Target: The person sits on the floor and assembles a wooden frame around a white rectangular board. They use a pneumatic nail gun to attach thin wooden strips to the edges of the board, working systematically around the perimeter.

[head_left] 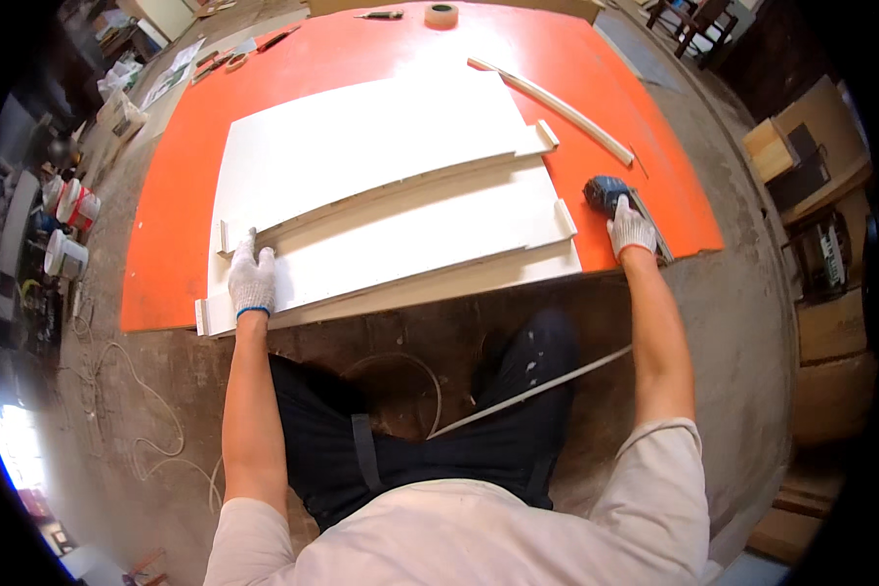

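My left hand point(252, 280), in a white knit glove with a blue cuff, rests on the left end of the near white panel point(410, 232). Its fingers are stretched out and apart, one fingertip by the left end of the far white panel point(361, 142). Both panels have slightly curved near edges and small blocks at their ends. My right hand point(632, 232), gloved with a red cuff, is closed around a blue-and-black nail gun point(606, 194) at the table's right side. Part of the tool's grip is hidden under the hand.
The panels lie on an orange tabletop point(171, 244). A pale wooden strip point(566, 112) lies at the right, a tape roll point(440, 16) at the far edge, and hand tools point(234, 59) at far left. A pale hose point(527, 396) crosses before my legs. White buckets point(65, 254) stand left.
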`<act>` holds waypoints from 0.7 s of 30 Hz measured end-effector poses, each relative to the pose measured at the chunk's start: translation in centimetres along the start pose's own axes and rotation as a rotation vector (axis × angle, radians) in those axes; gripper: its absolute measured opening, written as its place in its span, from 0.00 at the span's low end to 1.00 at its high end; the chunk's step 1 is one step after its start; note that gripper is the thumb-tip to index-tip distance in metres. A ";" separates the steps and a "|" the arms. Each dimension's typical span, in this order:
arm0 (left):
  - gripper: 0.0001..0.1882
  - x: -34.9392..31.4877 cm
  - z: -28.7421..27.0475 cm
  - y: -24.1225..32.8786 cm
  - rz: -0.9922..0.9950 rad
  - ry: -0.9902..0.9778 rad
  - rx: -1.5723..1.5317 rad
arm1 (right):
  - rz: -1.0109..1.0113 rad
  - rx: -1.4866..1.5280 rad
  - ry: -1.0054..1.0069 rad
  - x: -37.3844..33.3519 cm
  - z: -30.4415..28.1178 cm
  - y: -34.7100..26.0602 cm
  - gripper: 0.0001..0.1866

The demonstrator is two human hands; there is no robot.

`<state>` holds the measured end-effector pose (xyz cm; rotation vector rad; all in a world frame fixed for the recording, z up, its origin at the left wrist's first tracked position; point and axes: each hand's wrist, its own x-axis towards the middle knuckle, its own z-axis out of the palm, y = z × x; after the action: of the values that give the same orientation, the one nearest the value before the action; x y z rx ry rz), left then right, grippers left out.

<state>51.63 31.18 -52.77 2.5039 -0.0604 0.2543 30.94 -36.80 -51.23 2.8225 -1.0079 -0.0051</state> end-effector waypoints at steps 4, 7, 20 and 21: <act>0.33 -0.7 -0.4 0.3 0.006 -0.010 -0.029 | -0.034 0.003 0.158 -0.4 -0.6 -1.7 0.23; 0.31 -0.7 -1.2 -2.2 0.065 0.080 -0.140 | -0.338 0.111 0.426 -2.8 -3.7 -6.2 0.21; 0.19 -25.6 -3.6 8.6 0.202 -0.511 -0.617 | -1.096 0.559 0.131 -19.6 -6.5 -37.1 0.16; 0.19 -26.7 -3.4 8.0 0.140 -0.593 -0.659 | -1.107 0.595 0.149 -19.5 -6.2 -37.6 0.15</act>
<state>24.05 26.24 -50.69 1.8373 -0.4779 -0.4028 39.83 5.07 -51.09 3.3885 0.7841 0.4274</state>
